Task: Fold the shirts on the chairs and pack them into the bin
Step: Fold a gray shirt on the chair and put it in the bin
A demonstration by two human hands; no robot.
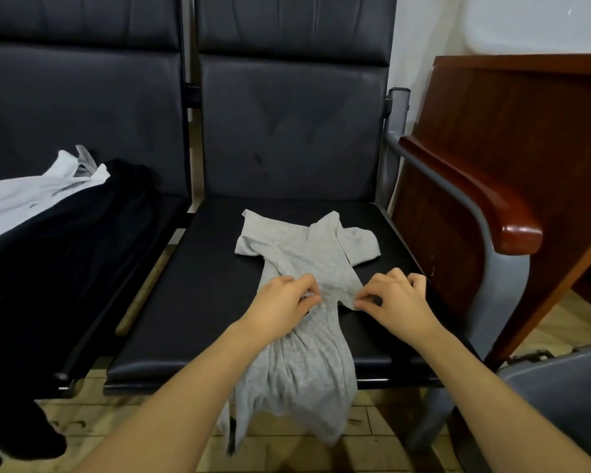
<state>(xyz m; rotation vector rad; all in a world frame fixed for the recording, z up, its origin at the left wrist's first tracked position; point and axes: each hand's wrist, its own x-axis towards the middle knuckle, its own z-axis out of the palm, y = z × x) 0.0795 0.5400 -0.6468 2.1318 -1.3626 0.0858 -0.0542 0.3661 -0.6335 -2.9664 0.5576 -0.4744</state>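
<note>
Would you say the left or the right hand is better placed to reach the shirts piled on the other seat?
Left. The left hand is nearer the pile of shirts; the right hand would have to cross the grey shirt.

Two bare forearms come in from the bottom edge, with no sleeves, cuffs or watch showing anywhere along them. The left hand (280,302) and the right hand (398,298) wear no gloves, and no rings show on the fingers. The nails that show are short and unpainted. Wrists slim, forearms smooth
</note>
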